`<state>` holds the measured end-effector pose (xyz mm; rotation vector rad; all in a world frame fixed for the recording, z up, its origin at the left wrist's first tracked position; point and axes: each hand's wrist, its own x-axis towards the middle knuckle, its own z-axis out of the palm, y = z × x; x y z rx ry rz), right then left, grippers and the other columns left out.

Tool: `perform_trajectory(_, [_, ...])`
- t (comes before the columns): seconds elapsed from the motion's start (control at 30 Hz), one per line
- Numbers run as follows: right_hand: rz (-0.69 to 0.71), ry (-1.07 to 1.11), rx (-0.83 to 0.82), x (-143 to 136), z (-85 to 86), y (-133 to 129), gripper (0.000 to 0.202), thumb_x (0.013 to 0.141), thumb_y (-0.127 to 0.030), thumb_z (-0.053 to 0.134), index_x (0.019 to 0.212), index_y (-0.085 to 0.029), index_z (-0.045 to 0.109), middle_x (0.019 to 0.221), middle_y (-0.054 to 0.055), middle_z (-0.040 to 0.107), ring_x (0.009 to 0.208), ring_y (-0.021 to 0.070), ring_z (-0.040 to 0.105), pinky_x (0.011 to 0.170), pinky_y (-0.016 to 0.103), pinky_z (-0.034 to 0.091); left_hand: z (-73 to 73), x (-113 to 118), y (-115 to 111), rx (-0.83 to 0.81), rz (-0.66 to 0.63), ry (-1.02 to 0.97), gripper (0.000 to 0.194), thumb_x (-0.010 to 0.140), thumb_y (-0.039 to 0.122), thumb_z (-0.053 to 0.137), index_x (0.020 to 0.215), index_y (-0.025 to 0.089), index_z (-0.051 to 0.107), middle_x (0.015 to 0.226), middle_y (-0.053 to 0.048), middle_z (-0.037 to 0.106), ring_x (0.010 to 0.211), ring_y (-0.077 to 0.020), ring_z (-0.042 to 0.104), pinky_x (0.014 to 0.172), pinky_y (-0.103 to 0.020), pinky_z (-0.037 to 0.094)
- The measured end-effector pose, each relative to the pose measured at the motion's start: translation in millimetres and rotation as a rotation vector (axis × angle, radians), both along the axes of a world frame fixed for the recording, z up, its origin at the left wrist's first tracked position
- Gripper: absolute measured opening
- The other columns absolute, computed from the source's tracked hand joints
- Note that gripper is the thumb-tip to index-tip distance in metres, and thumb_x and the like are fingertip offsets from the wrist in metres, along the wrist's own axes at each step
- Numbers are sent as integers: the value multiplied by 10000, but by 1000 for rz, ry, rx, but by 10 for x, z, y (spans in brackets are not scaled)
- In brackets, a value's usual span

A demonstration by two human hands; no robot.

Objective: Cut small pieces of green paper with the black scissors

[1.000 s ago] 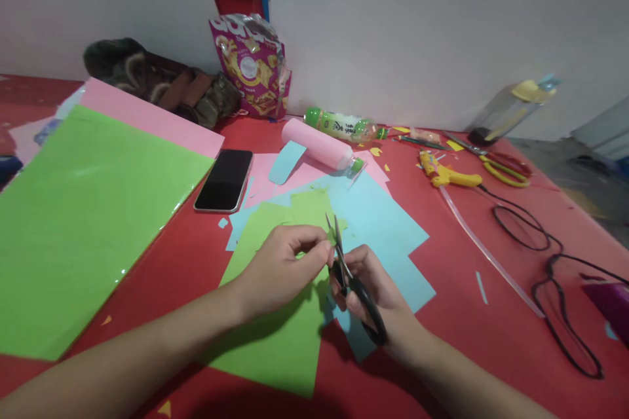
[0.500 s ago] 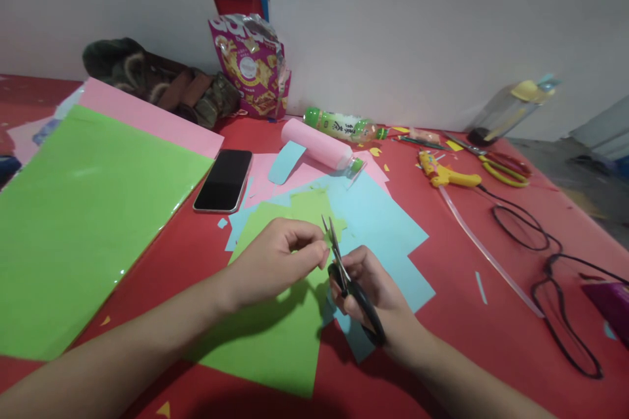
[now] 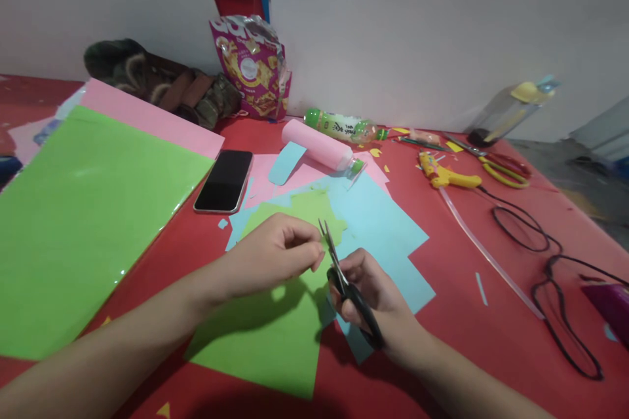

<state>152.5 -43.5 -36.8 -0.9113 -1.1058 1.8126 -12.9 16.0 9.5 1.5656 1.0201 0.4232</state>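
Observation:
My right hand (image 3: 368, 294) is closed round the black handles of the scissors (image 3: 351, 294), whose narrow blades point up and away, slightly parted. Close to the left of the blades, my left hand (image 3: 282, 249) is pinched, thumb against fingers, on a small piece of green paper that barely shows against the sheets behind. Below both hands lie a green paper sheet (image 3: 265, 353) and light blue paper (image 3: 383, 209), overlapping. Beyond them a pink-wrapped bottle (image 3: 319, 144) with a green cap rests on its side, a light blue strip (image 3: 287, 163) against it.
A phone (image 3: 224, 181) lies left of the papers, beside a large green sheet (image 3: 98, 222). A snack bag (image 3: 253, 69) and a green-labelled bottle (image 3: 341, 126) are at the back. On the right are a yellow glue gun (image 3: 445, 173), its cord, and larger scissors (image 3: 506, 170).
Both hands have shifted very slightly left, the scissors with them. The green scrap seen between the blades before is now hardly visible.

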Motion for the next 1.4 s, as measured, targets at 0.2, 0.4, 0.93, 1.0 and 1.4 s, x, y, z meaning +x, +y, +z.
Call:
perform_trajectory(0.2, [1,-45,-8,-5,22,-1,377,619,-430,665,802,-209,420,670,-46,424,532,71,342,477,217,291,37,-49,50,-36,-66,7,214,655,147,407,441,152,397,401,55,340,392,-56,302,383,-185,236])
perform_trajectory(0.4, [13,-55,-37,-18,35,10,389,597,-412,686,799,-212,421,664,-49,436,522,63,370,468,212,310,64,-105,86,-110,-116,11,208,659,151,412,454,148,447,369,56,340,373,-59,304,389,-194,227])
perform_trajectory(0.93, [2,-153,-60,-21,70,8,361,592,-363,693,774,-203,426,585,-77,436,434,38,401,407,183,308,42,-124,143,-227,-143,-32,197,640,153,422,448,135,460,354,57,350,360,-49,297,386,-188,200])
perform_trajectory(1.0, [-8,-139,-67,-21,54,12,389,587,-401,690,777,-206,413,574,-85,430,413,31,390,391,170,296,32,-128,147,-225,-149,-30,197,639,146,419,445,135,455,355,57,353,363,-49,301,387,-184,203])
perform_trajectory(1.4, [-77,67,-17,-27,-23,51,495,605,-509,641,902,-250,343,693,-52,452,569,86,461,521,230,347,-29,-102,116,-216,-224,51,183,626,161,403,456,141,466,366,55,356,369,-57,301,388,-185,229])
